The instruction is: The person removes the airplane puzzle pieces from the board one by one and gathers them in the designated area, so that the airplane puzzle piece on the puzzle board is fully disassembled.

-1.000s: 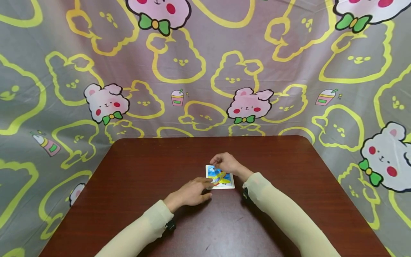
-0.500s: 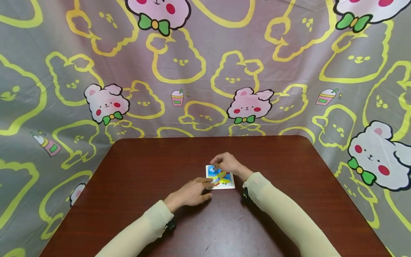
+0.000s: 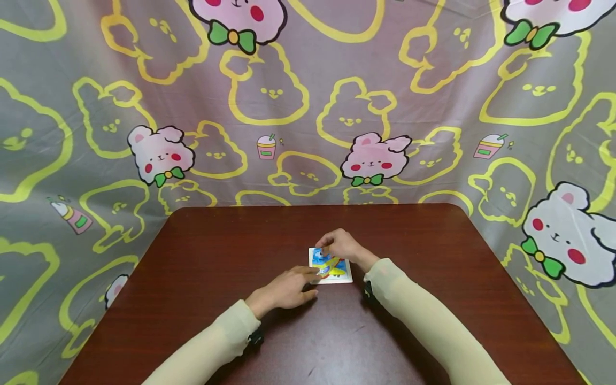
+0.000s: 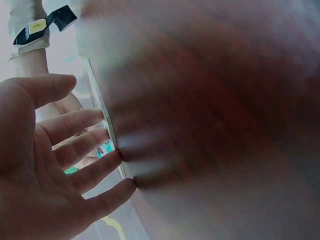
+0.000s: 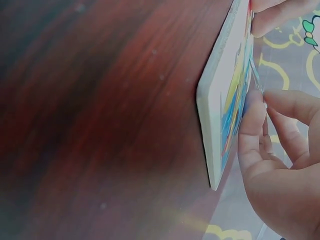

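Observation:
A small picture puzzle board [image 3: 338, 280] with a white border lies flat on the table, showing a yellow plane on blue. My left hand [image 3: 289, 289] reaches its near left corner, fingers spread and fairly straight. In the left wrist view its fingertips [image 4: 116, 156] rest along the board's edge. Over the far part of the board is my right hand [image 3: 345, 246]. Between thumb and finger it pinches a thin flat puzzle piece [image 5: 256, 75], tilted up from the board in the right wrist view. The fingers hide most of that piece in the head view.
The dark brown wooden table [image 3: 231, 240] spreads around the board on all sides. A grey curtain [image 3: 298, 64] with yellow outlines and white bears hangs behind its far edge and at both sides.
Both hands and the board stay in nearly the same place. At the right side, the bear printed on the curtain has shifted slightly left.

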`<state>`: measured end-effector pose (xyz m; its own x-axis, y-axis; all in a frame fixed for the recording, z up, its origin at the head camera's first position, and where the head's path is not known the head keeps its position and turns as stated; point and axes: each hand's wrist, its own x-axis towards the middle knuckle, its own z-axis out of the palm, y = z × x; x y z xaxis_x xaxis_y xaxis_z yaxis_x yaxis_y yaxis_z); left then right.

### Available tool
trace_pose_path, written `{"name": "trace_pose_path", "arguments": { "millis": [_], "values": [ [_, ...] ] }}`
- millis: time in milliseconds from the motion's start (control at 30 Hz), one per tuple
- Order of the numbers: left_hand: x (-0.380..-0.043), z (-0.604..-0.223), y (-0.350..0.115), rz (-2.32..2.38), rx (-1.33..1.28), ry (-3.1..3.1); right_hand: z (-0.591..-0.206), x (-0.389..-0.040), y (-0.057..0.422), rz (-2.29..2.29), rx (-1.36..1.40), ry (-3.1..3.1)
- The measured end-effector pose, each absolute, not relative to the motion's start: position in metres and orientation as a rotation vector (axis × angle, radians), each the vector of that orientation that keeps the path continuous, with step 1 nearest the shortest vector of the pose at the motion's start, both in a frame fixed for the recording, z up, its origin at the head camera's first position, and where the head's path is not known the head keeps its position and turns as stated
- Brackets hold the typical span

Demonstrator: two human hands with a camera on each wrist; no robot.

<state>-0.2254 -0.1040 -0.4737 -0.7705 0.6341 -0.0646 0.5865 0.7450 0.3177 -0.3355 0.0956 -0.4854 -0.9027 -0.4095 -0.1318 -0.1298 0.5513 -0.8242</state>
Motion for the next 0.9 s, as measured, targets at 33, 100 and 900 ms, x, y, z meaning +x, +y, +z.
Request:
{"name": "trace_pose_path", "arguments": {
  "millis": [33,100,900],
  "values": [
    [-0.2255,-0.4740,-0.1040,0.418,0.978,2.774,-0.4854,-0.3355,0.0954,-1.284,-0.442,2.479],
    [-0.2257,-0.4742,-0.1039,0.416,0.977,2.772,-0.4849,-0.3352,0.0952,-1.281,-0.441,2.479],
    [-0.2258,-0.4747,-0.1039,0.438,0.996,2.789,-0.4826,-0.3383,0.1042,-1.342,-0.417,2.473]
  ]
}}
